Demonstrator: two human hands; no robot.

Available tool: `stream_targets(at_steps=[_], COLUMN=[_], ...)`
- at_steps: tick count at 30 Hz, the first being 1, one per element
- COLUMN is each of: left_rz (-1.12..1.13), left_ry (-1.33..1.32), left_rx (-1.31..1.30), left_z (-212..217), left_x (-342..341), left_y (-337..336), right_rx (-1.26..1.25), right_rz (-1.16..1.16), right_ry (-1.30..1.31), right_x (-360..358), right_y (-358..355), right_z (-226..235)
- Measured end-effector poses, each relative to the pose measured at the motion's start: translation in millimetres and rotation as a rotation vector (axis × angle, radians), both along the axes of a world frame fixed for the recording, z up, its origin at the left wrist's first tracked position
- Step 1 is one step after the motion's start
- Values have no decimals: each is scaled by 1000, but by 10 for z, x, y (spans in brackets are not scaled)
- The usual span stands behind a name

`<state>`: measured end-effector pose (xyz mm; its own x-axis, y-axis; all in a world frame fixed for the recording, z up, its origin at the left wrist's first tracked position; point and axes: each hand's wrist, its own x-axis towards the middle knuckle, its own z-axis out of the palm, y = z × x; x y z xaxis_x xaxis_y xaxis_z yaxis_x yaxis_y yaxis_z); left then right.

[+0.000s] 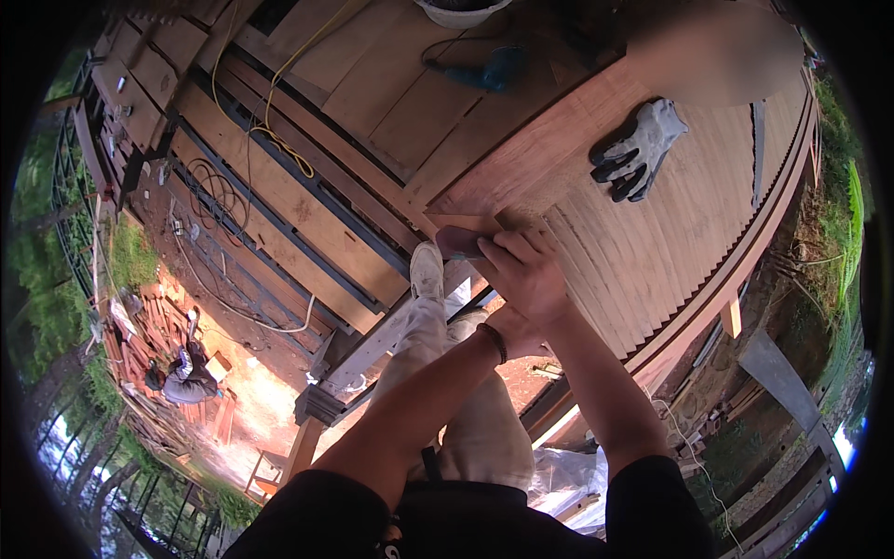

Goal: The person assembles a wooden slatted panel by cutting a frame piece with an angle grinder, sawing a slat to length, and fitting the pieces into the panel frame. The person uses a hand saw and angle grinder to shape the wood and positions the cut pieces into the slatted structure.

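My right hand [531,270] is closed around a dark red-brown rounded sheet [458,243] that looks like sandpaper. The sheet rests at the near left corner of a large slatted wooden panel [633,279], by its smooth border board [531,154]. Below the right hand is my left hand [518,330], against or close to the right wrist; its fingers are mostly hidden. A dark band circles the left wrist. Farther right on the panel lies a grey glove [652,140] with dark fingertips, apart from both hands.
Beams with gaps between them [289,205] run on the left, high above the ground. A yellow cord [275,135], a blue power tool [503,67] and a bucket [463,13] lie beyond. Another person [191,377] is low on the left among wood pieces. The upper right is blurred.
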<state>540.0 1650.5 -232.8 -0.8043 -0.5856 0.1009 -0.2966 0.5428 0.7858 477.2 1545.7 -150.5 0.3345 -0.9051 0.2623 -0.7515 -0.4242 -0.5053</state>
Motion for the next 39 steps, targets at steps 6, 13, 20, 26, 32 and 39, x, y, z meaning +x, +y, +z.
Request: stream_targets(at_steps=[6,13,20,26,32,39], left_rz=[-274,-111,-108,-164,-189,-122], left_ry=[-335,-255,-434,-356,-406,-331], left_rx=[-195,-387,-606,-609,-683,-571], left_z=[555,671,411,643,610,687], left_x=[-12,199,182,169,149,120], left_y=[-481,-549,-505,-552,-569,-560], right_rx=[-99,10,-136,73,69,196], right_rz=[-142,-304,-918,-1404,-1105,-1313], right_ry=[-2,-23,-427,31,-204,-233], right_x=[296,322,-433,-858,-357,-413], right_y=[-382,-171,933,2467,2267,3398], right_z=[-45,15,345,420,388,460])
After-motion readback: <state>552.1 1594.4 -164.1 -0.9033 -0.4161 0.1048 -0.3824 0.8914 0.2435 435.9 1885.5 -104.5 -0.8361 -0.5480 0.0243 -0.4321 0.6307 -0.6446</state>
